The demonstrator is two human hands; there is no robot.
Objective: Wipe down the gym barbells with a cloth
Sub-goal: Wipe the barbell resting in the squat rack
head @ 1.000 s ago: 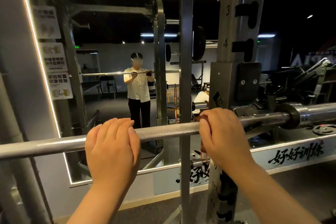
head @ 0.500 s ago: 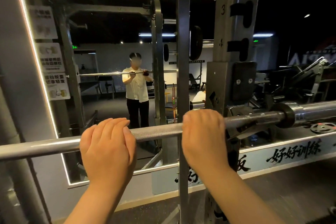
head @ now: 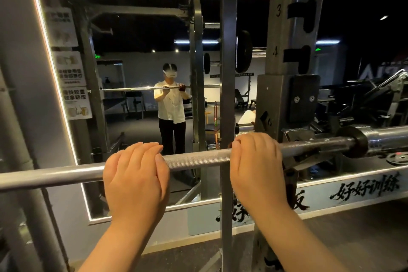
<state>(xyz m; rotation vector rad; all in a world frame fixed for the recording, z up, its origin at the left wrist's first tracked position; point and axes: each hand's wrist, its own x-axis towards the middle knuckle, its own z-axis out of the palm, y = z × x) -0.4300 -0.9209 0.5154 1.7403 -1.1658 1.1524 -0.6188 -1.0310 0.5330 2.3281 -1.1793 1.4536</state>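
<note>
A long steel barbell (head: 198,159) runs across the view at chest height, with a knurled middle and a thick sleeve (head: 384,137) at the right. My left hand (head: 136,176) is wrapped over the bar from above. To its right, my right hand (head: 258,163) is closed over the bar beside the rack upright. Only a dark sliver of cloth (head: 230,145) shows at that hand's thumb side; the rest is hidden under the palm. The mirror reflection (head: 182,89) shows a dark cloth in that hand on the bar.
The bar rests on a hook of the grey numbered rack upright (head: 291,28). A thin vertical post (head: 227,51) crosses in front. A wall mirror (head: 143,28) faces me, with signs (head: 72,86) on its left. A small plate (head: 397,158) and dark gym machines (head: 375,99) are at the right.
My right hand slid left along the bar away from the upright, then came back a little to the right. My left hand kept its grip in place.
</note>
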